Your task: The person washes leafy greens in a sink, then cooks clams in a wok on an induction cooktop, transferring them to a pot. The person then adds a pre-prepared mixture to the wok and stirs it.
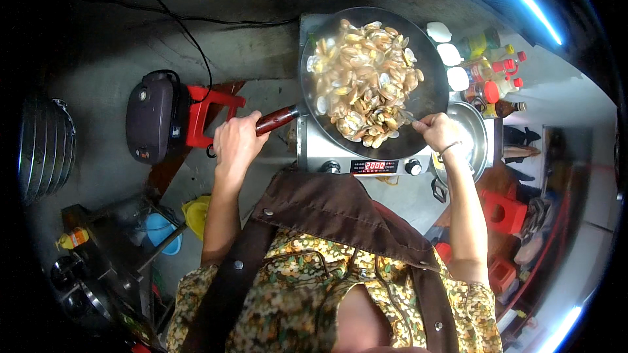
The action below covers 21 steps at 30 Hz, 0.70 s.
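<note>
A large dark wok (431, 93) full of open clams (363, 73) sits on a steel induction cooker (314, 149) with a lit red display. My left hand (238, 139) is closed around the wok's reddish-brown handle (278, 120). At the wok's lower right rim, my right hand (439, 132) grips a metal utensil (408, 116); its far end is hidden among the clams, so its kind is unclear. Steam or haze lies over the left part of the clams. Below my right forearm and beside the cooker is a shiny metal pan or bowl (473, 127).
Right of the wok stand white-lidded containers (449, 54) and several sauce bottles (490, 90). On the left, a dark boxy appliance (152, 117) is beside a red plastic stool (211, 113). Blue (163, 233) and yellow (196, 215) basins lie lower left. A cable (235, 22) runs along the wall.
</note>
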Each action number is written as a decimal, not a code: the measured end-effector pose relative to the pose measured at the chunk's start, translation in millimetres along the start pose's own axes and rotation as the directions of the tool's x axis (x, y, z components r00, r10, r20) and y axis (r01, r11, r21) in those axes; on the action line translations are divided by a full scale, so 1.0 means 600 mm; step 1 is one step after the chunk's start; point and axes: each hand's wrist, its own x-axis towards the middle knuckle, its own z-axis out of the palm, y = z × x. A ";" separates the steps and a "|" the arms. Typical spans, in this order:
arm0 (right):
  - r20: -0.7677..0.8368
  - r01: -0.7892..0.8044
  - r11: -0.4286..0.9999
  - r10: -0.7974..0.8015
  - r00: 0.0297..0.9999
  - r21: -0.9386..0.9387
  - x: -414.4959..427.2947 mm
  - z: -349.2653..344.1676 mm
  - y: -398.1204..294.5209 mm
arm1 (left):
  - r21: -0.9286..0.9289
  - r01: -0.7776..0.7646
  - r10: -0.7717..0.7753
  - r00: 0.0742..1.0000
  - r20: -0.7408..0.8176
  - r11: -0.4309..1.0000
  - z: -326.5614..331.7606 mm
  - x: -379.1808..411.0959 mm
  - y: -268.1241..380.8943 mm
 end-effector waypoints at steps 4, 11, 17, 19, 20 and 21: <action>-0.058 0.050 0.999 -0.049 0.997 0.011 -0.030 -0.033 0.014 | 0.004 -0.010 0.010 1.000 -0.027 1.000 -0.001 0.003 -0.003; -0.401 0.241 0.891 -0.397 0.826 -0.385 -0.109 -0.115 -0.024 | -0.004 -0.043 0.043 0.997 -0.062 0.999 0.010 -0.001 -0.017; -0.442 0.141 0.716 -0.560 0.701 -0.683 -0.071 -0.161 -0.016 | -0.137 -0.048 0.036 0.995 -0.092 0.989 0.005 -0.018 -0.019; -0.447 0.095 0.655 -0.607 0.657 -0.749 -0.029 -0.174 -0.002 | -0.195 -0.113 0.068 0.973 -0.222 0.974 0.004 -0.025 -0.015; -0.422 0.057 0.643 -0.564 0.710 -0.764 -0.015 -0.184 -0.004 | -0.206 -0.168 0.100 0.946 -0.308 0.964 -0.001 -0.021 -0.001; -0.393 0.067 0.615 -0.581 0.713 -0.786 0.009 -0.188 0.006 | -0.210 -0.224 0.128 0.911 -0.392 0.952 -0.003 -0.017 0.015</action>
